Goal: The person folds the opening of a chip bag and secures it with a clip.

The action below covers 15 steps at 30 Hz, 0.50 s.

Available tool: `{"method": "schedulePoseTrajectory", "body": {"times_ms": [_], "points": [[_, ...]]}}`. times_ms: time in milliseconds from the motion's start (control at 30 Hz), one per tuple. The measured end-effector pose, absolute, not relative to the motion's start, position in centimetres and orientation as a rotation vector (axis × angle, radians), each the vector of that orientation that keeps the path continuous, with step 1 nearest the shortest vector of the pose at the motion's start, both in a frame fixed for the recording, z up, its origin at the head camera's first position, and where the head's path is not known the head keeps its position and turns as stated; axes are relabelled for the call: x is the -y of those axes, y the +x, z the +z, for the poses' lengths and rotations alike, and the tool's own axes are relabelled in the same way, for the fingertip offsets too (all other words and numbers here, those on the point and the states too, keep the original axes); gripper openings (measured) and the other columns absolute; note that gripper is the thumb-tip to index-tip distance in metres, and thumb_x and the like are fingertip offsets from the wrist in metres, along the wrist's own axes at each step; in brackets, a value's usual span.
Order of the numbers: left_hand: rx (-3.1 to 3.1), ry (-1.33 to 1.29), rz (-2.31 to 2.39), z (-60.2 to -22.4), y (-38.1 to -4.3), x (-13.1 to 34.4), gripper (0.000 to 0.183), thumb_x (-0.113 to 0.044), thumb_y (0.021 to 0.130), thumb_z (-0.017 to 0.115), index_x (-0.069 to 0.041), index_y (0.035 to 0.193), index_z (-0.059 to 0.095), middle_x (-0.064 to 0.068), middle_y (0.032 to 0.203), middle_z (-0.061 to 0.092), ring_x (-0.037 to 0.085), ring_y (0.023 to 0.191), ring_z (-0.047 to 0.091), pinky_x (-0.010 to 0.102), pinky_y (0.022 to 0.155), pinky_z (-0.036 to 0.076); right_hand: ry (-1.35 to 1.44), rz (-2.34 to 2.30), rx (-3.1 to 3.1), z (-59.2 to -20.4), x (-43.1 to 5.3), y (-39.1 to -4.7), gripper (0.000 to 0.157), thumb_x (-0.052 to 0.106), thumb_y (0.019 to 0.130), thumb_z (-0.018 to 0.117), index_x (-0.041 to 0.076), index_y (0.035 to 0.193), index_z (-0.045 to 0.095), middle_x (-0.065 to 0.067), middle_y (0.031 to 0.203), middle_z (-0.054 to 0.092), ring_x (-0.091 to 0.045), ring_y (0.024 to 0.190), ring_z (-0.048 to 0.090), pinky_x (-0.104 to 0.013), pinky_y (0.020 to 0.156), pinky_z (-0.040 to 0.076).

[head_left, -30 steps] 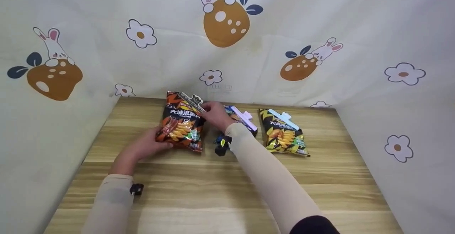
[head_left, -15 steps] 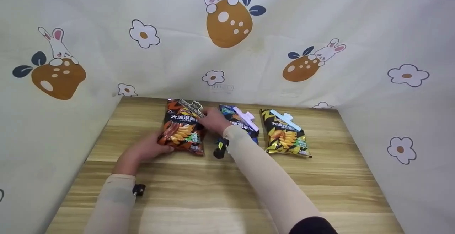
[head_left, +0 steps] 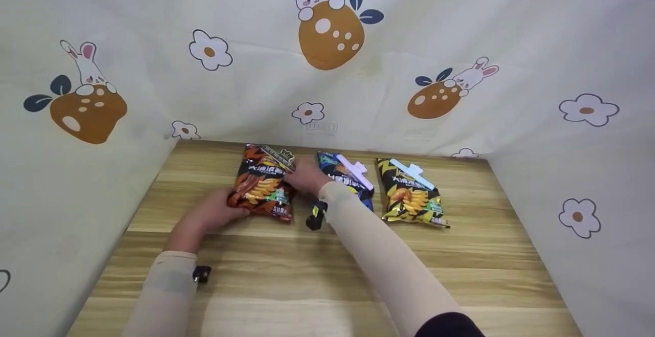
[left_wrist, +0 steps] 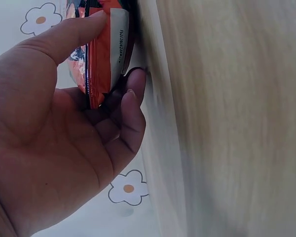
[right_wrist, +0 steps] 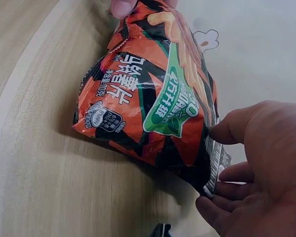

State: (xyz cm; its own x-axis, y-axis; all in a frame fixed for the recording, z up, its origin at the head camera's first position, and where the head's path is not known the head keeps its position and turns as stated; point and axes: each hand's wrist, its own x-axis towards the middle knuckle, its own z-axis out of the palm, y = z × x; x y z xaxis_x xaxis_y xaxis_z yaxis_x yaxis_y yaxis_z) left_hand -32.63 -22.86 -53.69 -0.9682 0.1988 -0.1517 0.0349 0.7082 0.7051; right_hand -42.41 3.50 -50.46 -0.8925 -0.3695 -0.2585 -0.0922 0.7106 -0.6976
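Note:
A red-and-black bag of chips (head_left: 261, 188) lies at the left of the group, with a dark ruler-marked clip (head_left: 278, 158) slanted across its upper right corner. My left hand (head_left: 215, 213) grips the bag's lower left corner. In the left wrist view, the thumb lies on the bag's front and curled fingers reach behind and beneath it. My right hand (head_left: 306, 176) pinches the upper right corner at the clip's end. In the right wrist view, the thumb presses the bag beside the clip (right_wrist: 216, 165), with fingers curled on the other side.
To the right lie a blue bag of chips (head_left: 343, 178) with a lilac clip (head_left: 354, 171) and a yellow-and-black bag (head_left: 412, 196) with a pale blue clip (head_left: 412, 173). All rest on a wooden tabletop (head_left: 286, 275). A printed cloth (head_left: 245, 91) walls in the back and sides.
The red bag has come down flatter onto the table, its top edge lower, with both hands still on it. My right hand has shifted slightly down, uncovering more of the blue bag.

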Motion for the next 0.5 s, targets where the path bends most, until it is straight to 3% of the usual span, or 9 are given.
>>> {"method": "schedulePoseTrajectory", "body": {"times_ms": [133,233,267,367,433,500], "points": [[-2.703,0.200,1.104,-53.7,-32.6,23.1,0.062,-0.024,0.097,0.084,0.010,0.142,0.061,0.026,0.129,0.071,0.039,0.115,0.068,0.063,0.109,0.052,-0.435,-0.953,-2.613,-51.5,-3.4,-43.0,0.028,0.023,0.105,0.070,0.003,0.124,0.071,-0.004,0.094,0.072,-0.014,0.070,0.063,-0.028,0.062,0.053],[-2.689,0.174,1.093,-53.5,-32.4,23.2,0.070,-0.021,0.095,0.086,0.014,0.147,0.054,0.032,0.136,0.067,0.045,0.123,0.065,0.065,0.114,0.049,-0.486,-0.979,-2.646,-51.8,-3.6,-43.1,0.024,0.021,0.104,0.069,0.003,0.120,0.072,-0.003,0.091,0.073,-0.016,0.066,0.065,-0.030,0.058,0.054],[-2.684,0.150,1.082,-53.4,-32.2,23.3,0.078,-0.022,0.094,0.087,0.015,0.152,0.049,0.035,0.143,0.062,0.049,0.131,0.061,0.066,0.118,0.045,-0.509,-0.999,-2.659,-51.8,-3.7,-43.0,0.024,0.020,0.104,0.070,0.003,0.120,0.073,-0.005,0.094,0.074,-0.018,0.070,0.067,-0.032,0.062,0.056],[-2.684,0.085,1.024,-52.5,-31.7,23.3,0.103,-0.026,0.091,0.091,0.014,0.164,0.030,0.041,0.163,0.038,0.059,0.149,0.042,0.072,0.125,0.032,-0.581,-1.025,-2.708,-50.9,-4.4,-42.2,0.037,0.019,0.106,0.069,-0.004,0.135,0.070,-0.015,0.121,0.076,-0.027,0.102,0.073,-0.039,0.092,0.061],[-2.700,0.059,0.994,-51.9,-31.4,23.0,0.113,-0.031,0.090,0.092,0.011,0.168,0.022,0.042,0.169,0.027,0.062,0.153,0.034,0.074,0.125,0.029,-0.621,-1.028,-2.751,-50.7,-5.3,-41.8,0.044,0.021,0.106,0.070,-0.005,0.142,0.067,-0.020,0.138,0.070,-0.032,0.125,0.068,-0.043,0.110,0.055],[-2.758,0.072,0.970,-51.3,-31.3,22.5,0.115,-0.037,0.091,0.091,0.010,0.169,0.022,0.042,0.169,0.023,0.063,0.152,0.033,0.075,0.124,0.030,-0.638,-1.037,-2.787,-50.5,-6.4,-41.3,0.050,0.022,0.107,0.069,-0.005,0.149,0.063,-0.022,0.149,0.063,-0.035,0.137,0.061,-0.046,0.120,0.048]]}}
